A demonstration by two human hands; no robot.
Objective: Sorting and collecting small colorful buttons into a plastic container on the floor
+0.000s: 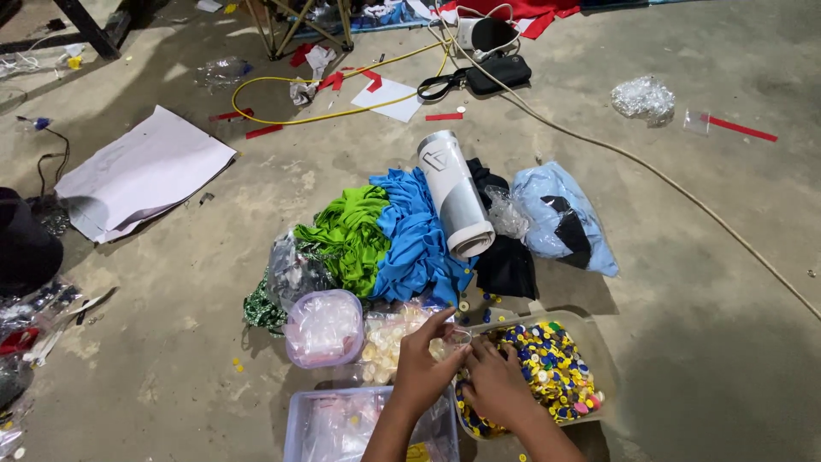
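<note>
My left hand (425, 364) and my right hand (494, 382) meet at the near edge of a clear tray (599, 342) filled with several small yellow, blue and green discs. The left fingers pinch the rim of a small clear bag (455, 338) between the two hands. My right hand rests on the discs, fingers curled; what it holds is hidden. A clear bag of pale cream discs (386, 338) lies just left of my left hand.
A lidded round tub (324, 328) and a clear box with plastic bags (342, 423) sit near left. Green cloth (351, 235), blue cloth (417, 235), a rolled paper tube (455, 195), black cloth and a bagged garment (560, 214) lie beyond. A cord (684, 192) crosses the concrete floor.
</note>
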